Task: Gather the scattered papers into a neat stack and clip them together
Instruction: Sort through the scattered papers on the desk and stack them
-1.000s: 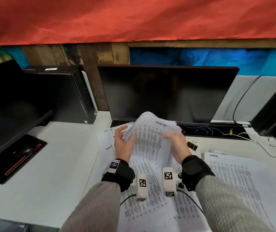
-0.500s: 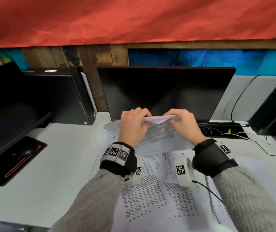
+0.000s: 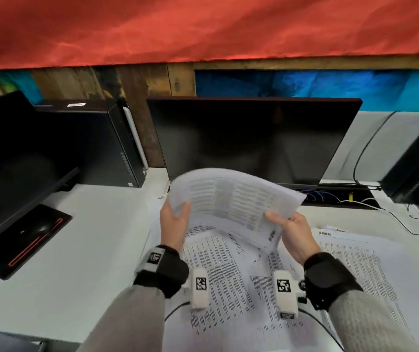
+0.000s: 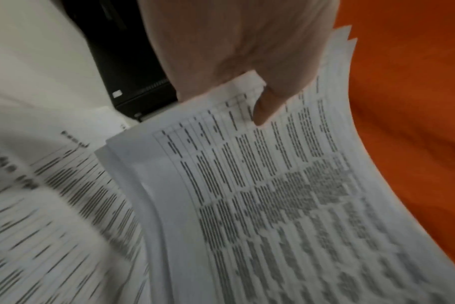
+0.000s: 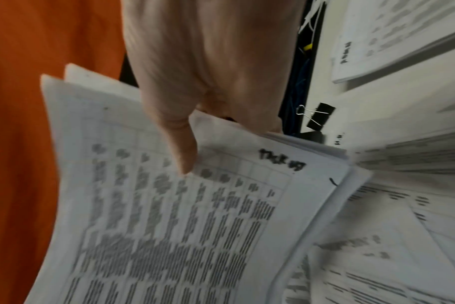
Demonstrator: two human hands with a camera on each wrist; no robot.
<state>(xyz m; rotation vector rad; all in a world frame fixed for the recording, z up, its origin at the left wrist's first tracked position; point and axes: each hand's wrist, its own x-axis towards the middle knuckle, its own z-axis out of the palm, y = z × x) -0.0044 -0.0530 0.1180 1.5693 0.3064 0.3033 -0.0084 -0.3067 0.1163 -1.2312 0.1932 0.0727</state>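
A sheaf of printed papers (image 3: 233,201) is held in the air, bowed, in front of the monitor. My left hand (image 3: 175,219) grips its left edge, thumb on the printed face. My right hand (image 3: 287,224) grips the opposite edge the same way. In the left wrist view my left hand's thumb (image 4: 266,107) lies on the sheaf (image 4: 273,205); the right wrist view shows my right thumb (image 5: 179,148) on the top sheet (image 5: 169,226). More printed sheets (image 3: 228,275) lie on the desk under my hands. A black binder clip (image 5: 320,116) sits on the desk past my right hand.
A dark monitor (image 3: 251,141) stands right behind the papers. A computer tower (image 3: 94,146) and a second monitor (image 3: 8,158) are on the left. Another paper pile (image 3: 355,257) lies on the right. Cables (image 3: 335,199) run behind, and the white desk (image 3: 84,250) is bare left of the sheets.
Half a second ago both hands held the sheaf edge-on near the monitor's foot. They have since drawn back, spread apart and turned the printed face up toward me.
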